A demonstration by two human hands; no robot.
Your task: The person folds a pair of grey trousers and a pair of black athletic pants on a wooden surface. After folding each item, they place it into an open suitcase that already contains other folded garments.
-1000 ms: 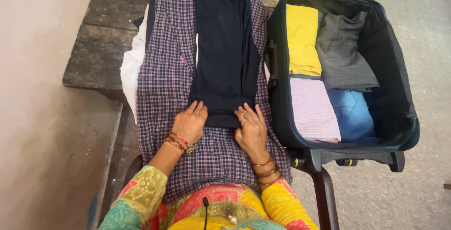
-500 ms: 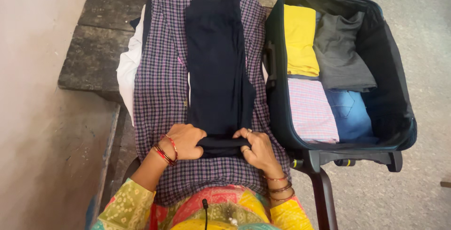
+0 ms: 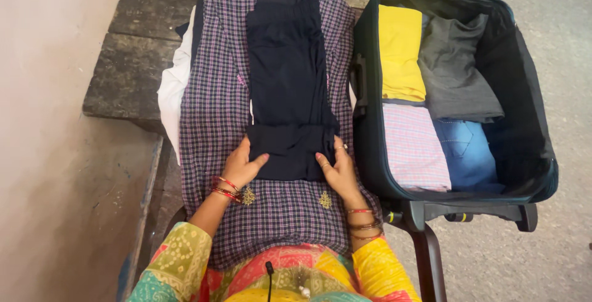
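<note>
Dark wooden desk (image 3: 126, 74): weathered planks, carrying the pile of clothes; its bare part shows on the left beside the pale wall.
Suitcase (image 3: 530, 123): dark, open, standing just right of the clothes; unchanged from a second ago. Inside lie a yellow garment (image 3: 401, 52), a grey garment (image 3: 453, 67), a pink checked garment (image 3: 413, 148) and blue jeans (image 3: 465, 151), all folded and side by side.
Checked shirt (image 3: 213, 111): purple and dark check, spread flat lengthwise on the desk over a white cloth (image 3: 172, 86) that peeps out at its left edge; it serves as the layer under the work.
Navy garment (image 3: 287, 86): lies along the middle of the checked shirt. What has changed: a second ago its near end lay flat and long; half a second ago both hands were pinching and lifting that end; now the end is turned up over the rest, making a doubled band nearest the person, so the piece is shorter. Judged from this, one fold is made and is being pressed down.
Left hand (image 3: 242, 165): open and flat, fingers together, resting on the left corner of the folded band, clamped on nothing.
Right hand (image 3: 336, 165): open likewise, fingers lying on the band's right edge, holding nothing.
</note>
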